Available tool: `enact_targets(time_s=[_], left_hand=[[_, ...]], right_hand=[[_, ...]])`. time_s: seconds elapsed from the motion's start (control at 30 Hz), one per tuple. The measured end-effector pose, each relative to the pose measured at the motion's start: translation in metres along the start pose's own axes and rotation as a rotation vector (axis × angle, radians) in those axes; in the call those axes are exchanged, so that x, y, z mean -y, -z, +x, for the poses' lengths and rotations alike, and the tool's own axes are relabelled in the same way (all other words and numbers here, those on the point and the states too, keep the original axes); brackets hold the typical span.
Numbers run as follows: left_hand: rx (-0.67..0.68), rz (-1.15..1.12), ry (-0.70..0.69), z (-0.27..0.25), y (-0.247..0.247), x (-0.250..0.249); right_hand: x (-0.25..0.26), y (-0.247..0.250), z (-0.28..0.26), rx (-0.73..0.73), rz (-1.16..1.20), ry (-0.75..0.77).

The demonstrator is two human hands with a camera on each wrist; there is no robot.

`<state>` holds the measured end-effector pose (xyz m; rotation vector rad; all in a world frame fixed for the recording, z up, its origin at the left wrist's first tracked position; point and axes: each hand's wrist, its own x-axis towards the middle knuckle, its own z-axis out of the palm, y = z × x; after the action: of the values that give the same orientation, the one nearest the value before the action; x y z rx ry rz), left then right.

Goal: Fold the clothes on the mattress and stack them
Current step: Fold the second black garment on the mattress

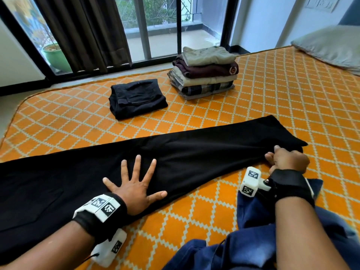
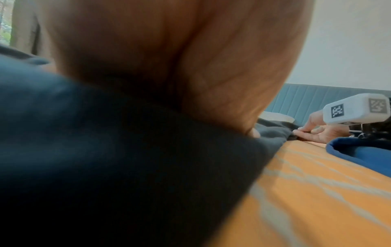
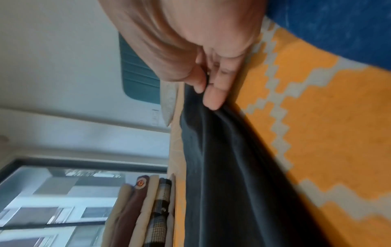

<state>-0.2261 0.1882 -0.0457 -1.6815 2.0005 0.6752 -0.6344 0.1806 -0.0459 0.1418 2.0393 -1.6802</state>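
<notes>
Black trousers (image 1: 175, 162) lie lengthwise across the orange patterned mattress (image 1: 272, 90), running from the left edge of the head view to the hem at right. Your left hand (image 1: 134, 190) is flat on them near the middle, fingers spread and straight, palm down, gripping nothing. Left wrist view is mostly your palm (image 2: 169, 58) pressed on dark cloth (image 2: 105, 150), blurred, so it adds nothing about the fingers. Your right hand (image 1: 288, 160) is at the hem end, thumb and fingertips pinching the near edge of the fabric; the right wrist view shows the pinch clearly (image 3: 209, 83), black cloth (image 3: 222, 167) pulled taut away from it. Edge looks slightly lifted off the mattress there, though I can't be sure from this angle. Behind the trousers: a folded black garment (image 1: 136, 98) lying alone, and just beside it to the right a stack of folded clothes (image 1: 204, 71), beige on top, then maroon with a round badge, cream, and checked near the bottom. Unfolded blue garment (image 1: 263, 240) is bunched on the mattress under your right forearm, near the black trousers. Grey pillow (image 1: 331, 45) at far right, dark curtain (image 1: 87, 32) and window bars (image 1: 179, 26) beyond the mattress.
</notes>
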Motion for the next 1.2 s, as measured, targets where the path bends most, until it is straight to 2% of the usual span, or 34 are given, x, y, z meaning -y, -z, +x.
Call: enact_targets(time_s=[0.07,0.1,0.13,0.17,0.23,0.27,0.3,0.33,0.37,0.4,0.53,0.6,0.77,0.97,1.07,1.13,1.2], left_hand=[[0.000,0.018,-0.004,0.004,0.011,-0.002],[-0.004,0.031,-0.012,0.007,0.018,-0.003],[-0.004,0.047,-0.018,0.011,0.026,-0.005],[0.002,0.063,-0.020,0.016,0.032,-0.009],[0.013,0.085,-0.022,0.024,0.039,-0.016],[0.017,0.086,-0.022,0.028,0.041,-0.018],[0.020,0.082,-0.022,0.031,0.040,-0.020],[0.020,0.074,-0.018,0.033,0.039,-0.020],[0.016,0.067,-0.015,0.035,0.038,-0.019],[0.014,0.065,-0.009,0.036,0.036,-0.018],[0.028,0.056,-0.027,0.038,0.033,-0.017],[0.042,0.048,-0.037,0.040,0.033,-0.018],[0.052,0.038,-0.047,0.046,0.031,-0.015],[0.050,0.022,-0.063,0.046,0.031,-0.014],[0.054,0.027,-0.059,0.044,0.033,-0.012],[0.054,0.023,-0.059,0.043,0.038,-0.012],[0.062,0.020,-0.070,0.043,0.044,-0.011]], right_hand=[[0.007,-0.003,-0.012,-0.045,-0.094,0.022],[0.012,-0.005,-0.022,-0.080,-0.220,0.104],[0.016,-0.009,-0.035,-0.097,-0.349,0.269],[0.017,-0.015,-0.053,-0.068,-0.444,0.499],[0.011,-0.037,-0.099,0.150,-0.594,0.890],[0.002,-0.050,-0.118,0.333,-0.688,0.996],[-0.009,-0.063,-0.136,0.543,-0.821,1.041],[-0.023,-0.075,-0.151,0.727,-0.993,1.049],[-0.037,-0.085,-0.160,0.846,-1.166,1.051],[-0.047,-0.093,-0.162,0.899,-1.270,1.063],[-0.031,-0.108,-0.123,0.774,-1.346,0.998],[-0.009,-0.111,-0.090,0.683,-1.480,0.979],[0.042,-0.128,-0.043,0.657,-1.610,0.960],[0.051,-0.168,-0.048,0.579,-1.726,1.009],[0.039,-0.170,-0.072,0.500,-1.754,1.175],[0.022,-0.163,-0.099,0.618,-1.696,1.286],[-0.006,-0.148,-0.132,0.927,-1.659,1.311]])
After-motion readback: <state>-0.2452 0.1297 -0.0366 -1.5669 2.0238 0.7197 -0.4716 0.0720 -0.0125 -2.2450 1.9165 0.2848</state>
